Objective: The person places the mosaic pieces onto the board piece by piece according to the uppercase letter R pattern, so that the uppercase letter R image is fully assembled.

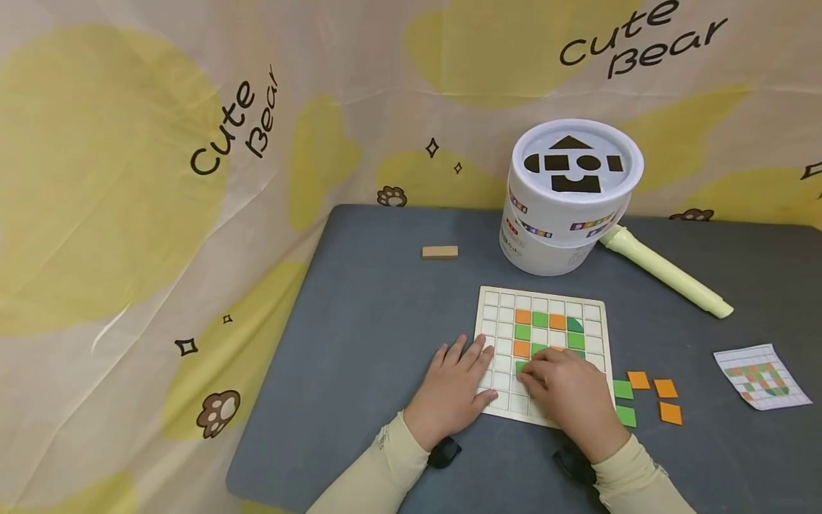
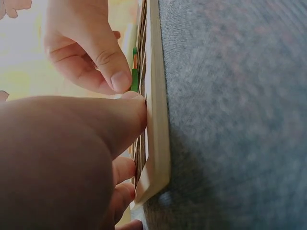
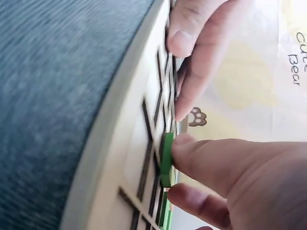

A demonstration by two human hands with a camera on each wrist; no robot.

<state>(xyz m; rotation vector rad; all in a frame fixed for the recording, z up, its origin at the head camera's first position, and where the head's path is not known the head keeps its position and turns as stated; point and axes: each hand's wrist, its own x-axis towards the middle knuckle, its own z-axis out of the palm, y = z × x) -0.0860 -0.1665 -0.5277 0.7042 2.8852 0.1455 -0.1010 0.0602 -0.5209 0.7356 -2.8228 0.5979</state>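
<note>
A white gridded board (image 1: 491,312) with a wooden rim lies on the dark table. Orange square tiles (image 1: 523,316), green square tiles (image 1: 540,320) and a dark green rounded tile (image 1: 574,325) sit in its cells. My left hand (image 1: 452,382) rests on the board's left edge, fingers spread. Above the lower middle of the board, my right hand (image 1: 571,389) pinches a green square tile (image 3: 166,160) at the grid surface between thumb and a finger. That hand hides some cells and tiles beneath it in the head view.
Loose green tiles (image 1: 626,416) and orange tiles (image 1: 666,388) lie right of the board. Farther right is a paper pattern card (image 1: 764,378). Behind stand a white lidded bucket (image 1: 552,250), a pale yellow tube (image 1: 668,271) and a small wooden block (image 1: 439,253).
</note>
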